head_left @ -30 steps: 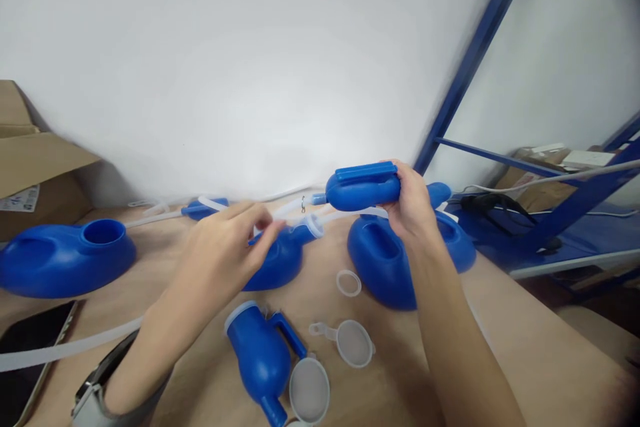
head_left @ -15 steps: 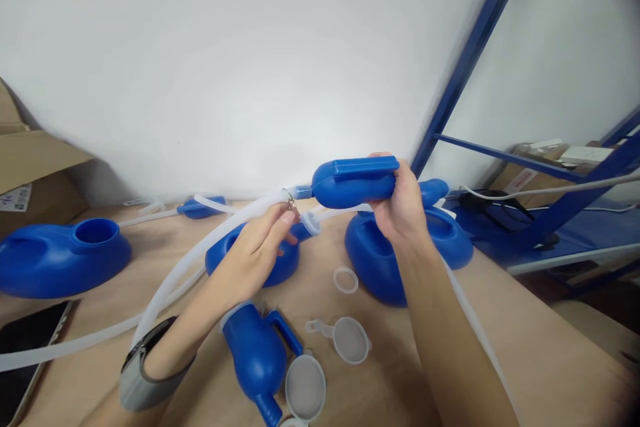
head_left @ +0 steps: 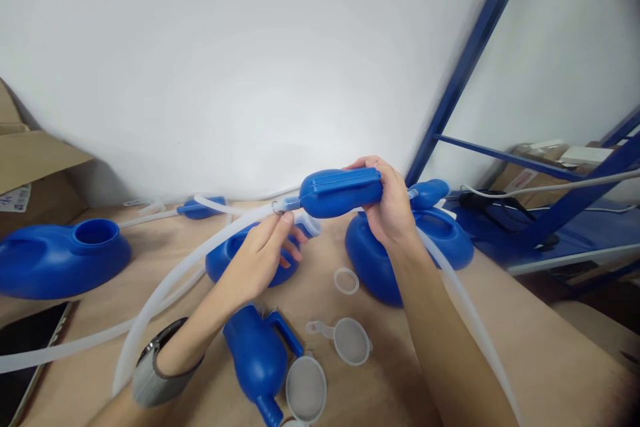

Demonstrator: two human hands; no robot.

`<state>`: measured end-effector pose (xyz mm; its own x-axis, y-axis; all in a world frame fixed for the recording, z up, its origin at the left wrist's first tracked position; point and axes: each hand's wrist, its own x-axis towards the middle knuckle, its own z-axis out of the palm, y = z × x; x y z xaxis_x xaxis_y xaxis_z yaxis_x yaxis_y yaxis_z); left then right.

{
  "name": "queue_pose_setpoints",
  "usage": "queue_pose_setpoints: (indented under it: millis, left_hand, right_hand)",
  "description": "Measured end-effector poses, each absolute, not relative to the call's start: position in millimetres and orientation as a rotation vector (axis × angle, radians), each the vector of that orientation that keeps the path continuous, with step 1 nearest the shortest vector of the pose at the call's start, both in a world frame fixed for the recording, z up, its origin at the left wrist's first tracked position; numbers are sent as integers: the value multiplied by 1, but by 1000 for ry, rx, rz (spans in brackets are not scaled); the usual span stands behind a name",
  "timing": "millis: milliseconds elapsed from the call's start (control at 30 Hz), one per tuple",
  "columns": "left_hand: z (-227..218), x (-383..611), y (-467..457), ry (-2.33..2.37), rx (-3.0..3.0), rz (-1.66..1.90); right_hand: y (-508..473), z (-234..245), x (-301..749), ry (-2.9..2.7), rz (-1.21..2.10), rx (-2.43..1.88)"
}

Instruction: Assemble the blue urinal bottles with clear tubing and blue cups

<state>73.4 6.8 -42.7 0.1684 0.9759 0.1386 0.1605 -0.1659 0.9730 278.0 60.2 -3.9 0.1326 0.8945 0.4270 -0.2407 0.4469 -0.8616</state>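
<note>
My right hand (head_left: pixel 395 203) is wrapped round the handled end of a blue plastic urinal head (head_left: pixel 340 193), held level above the table. Its narrow spout points left and sits in the end of a translucent white hose (head_left: pixel 187 259). Around that joint is a small wire hose clamp (head_left: pixel 277 207), pinched between the thumb and forefinger of my left hand (head_left: pixel 265 247); the other fingers are loosely curled. From the joint the hose bends down past my left wrist. Below my hands lies a second blue head with a handle (head_left: pixel 257 353).
Blue plastic bottles (head_left: pixel 60 260) stand at left, behind my left hand and near my right forearm. White lids (head_left: pixel 351 340) and a ring (head_left: pixel 346 281) lie in front. A cardboard box (head_left: pixel 40 167), a dark tablet-like device (head_left: pixel 30 353) and a blue metal frame (head_left: pixel 470 67) flank the table.
The blue head has moved left and slightly down in my right hand. My left hand's clamp has shifted left and down with the joint, and the clamp sits around the hose end.
</note>
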Motion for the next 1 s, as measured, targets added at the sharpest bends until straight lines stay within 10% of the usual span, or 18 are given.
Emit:
queue_pose_setpoints:
  millis: [1000]
  left_hand:
    - [-42, 61, 15, 1196, 1807, 1117]
  right_hand:
    - [63, -3, 275, -1034, 1171, -719]
